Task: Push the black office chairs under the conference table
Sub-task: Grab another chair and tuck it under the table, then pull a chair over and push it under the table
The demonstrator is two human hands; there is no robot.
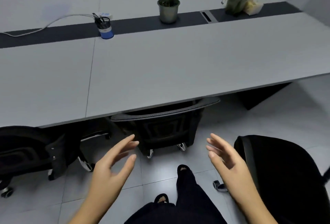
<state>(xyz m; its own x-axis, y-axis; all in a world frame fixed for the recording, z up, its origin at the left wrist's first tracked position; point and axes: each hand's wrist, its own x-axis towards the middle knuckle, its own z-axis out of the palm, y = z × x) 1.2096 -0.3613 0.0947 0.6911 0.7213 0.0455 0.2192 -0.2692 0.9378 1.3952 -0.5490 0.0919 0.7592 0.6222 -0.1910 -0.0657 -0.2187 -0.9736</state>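
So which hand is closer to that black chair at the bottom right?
Right. The right hand hovers open just beside the black chair, not touching it; the left hand is farther off, across the person's legs.

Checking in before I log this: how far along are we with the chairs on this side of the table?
Done: the middle chair sits tucked in, its backrest at the conference table edge. In hand: nothing; the left hand and right hand are open in the air, touching no chair. Left: the right chair stands well out from the table beside the person, and the left chair looks only partly under.
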